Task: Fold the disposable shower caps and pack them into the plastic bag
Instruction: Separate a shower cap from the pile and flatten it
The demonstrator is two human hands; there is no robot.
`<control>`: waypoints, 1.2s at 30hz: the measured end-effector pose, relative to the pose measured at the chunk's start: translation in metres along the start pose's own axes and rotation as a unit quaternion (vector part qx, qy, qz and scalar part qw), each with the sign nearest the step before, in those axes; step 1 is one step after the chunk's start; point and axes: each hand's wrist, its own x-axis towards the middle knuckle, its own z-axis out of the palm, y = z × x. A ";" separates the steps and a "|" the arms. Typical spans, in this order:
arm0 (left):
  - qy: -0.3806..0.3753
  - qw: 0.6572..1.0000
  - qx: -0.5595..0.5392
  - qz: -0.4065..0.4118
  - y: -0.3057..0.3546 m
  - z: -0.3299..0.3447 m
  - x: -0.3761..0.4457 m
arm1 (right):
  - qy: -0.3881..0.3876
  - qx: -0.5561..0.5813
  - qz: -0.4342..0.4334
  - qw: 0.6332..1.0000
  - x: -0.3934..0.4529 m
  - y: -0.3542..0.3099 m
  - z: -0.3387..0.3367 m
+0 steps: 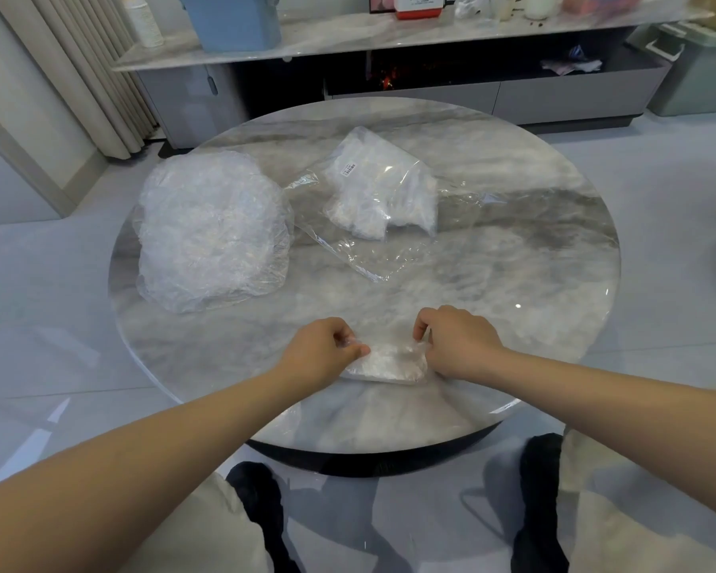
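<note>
Marble table: loose cap pile left, plastic bag behind.

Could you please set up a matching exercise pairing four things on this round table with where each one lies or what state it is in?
Things:
1. loose pile of shower caps
2. plastic bag
3. folded shower cap
4. blue bin

Places or states:
A. on the shelf beyond the table
B. pinched at both ends by the left hand and right hand
C. far middle of the table, partly filled
D. left part of the table, unfolded

Pairs: 1-D, 2-C, 3-B, 4-A
</note>
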 end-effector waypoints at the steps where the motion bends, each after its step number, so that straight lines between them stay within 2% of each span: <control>1: 0.001 1.000 -0.020 0.000 0.003 -0.002 0.002 | 0.003 0.016 -0.003 1.000 0.002 -0.001 -0.004; 4: 0.000 0.997 -0.077 0.016 0.014 -0.009 0.009 | 0.017 0.102 -0.051 0.993 0.010 -0.005 -0.020; 7: -0.026 0.990 -0.135 0.032 0.028 -0.016 0.018 | -0.021 0.177 -0.087 0.980 0.017 -0.010 -0.032; 10: -0.045 0.984 -0.165 0.048 0.039 -0.020 0.028 | -0.055 0.200 -0.097 0.973 0.025 -0.011 -0.040; 14: -0.045 0.971 -0.230 0.050 0.049 -0.023 0.043 | -0.037 0.204 -0.078 0.975 0.036 -0.007 -0.047; 19: -0.042 0.938 -0.343 -0.031 0.055 -0.022 0.063 | 0.003 0.220 -0.034 0.975 0.052 0.000 -0.054; 23: -0.030 0.929 -0.365 -0.044 0.057 -0.020 0.075 | -0.020 0.237 -0.019 0.971 0.060 0.002 -0.058; 26: -0.002 0.938 -0.345 -0.030 0.061 -0.017 0.085 | -0.019 0.244 -0.009 0.969 0.068 0.002 -0.062; 28: 0.049 0.955 -0.294 -0.016 0.063 -0.015 0.093 | -0.013 0.249 0.007 0.968 0.075 0.003 -0.068; 31: 0.110 0.982 -0.152 0.017 0.061 -0.015 0.101 | -0.013 0.246 0.057 0.967 0.084 0.009 -0.080; 34: 0.104 0.993 0.022 0.059 0.054 -0.007 0.111 | -0.041 0.228 0.105 0.967 0.090 0.018 -0.090; 36: 0.094 0.990 0.088 0.065 0.053 -0.001 0.113 | -0.063 0.211 0.123 0.968 0.091 0.023 -0.092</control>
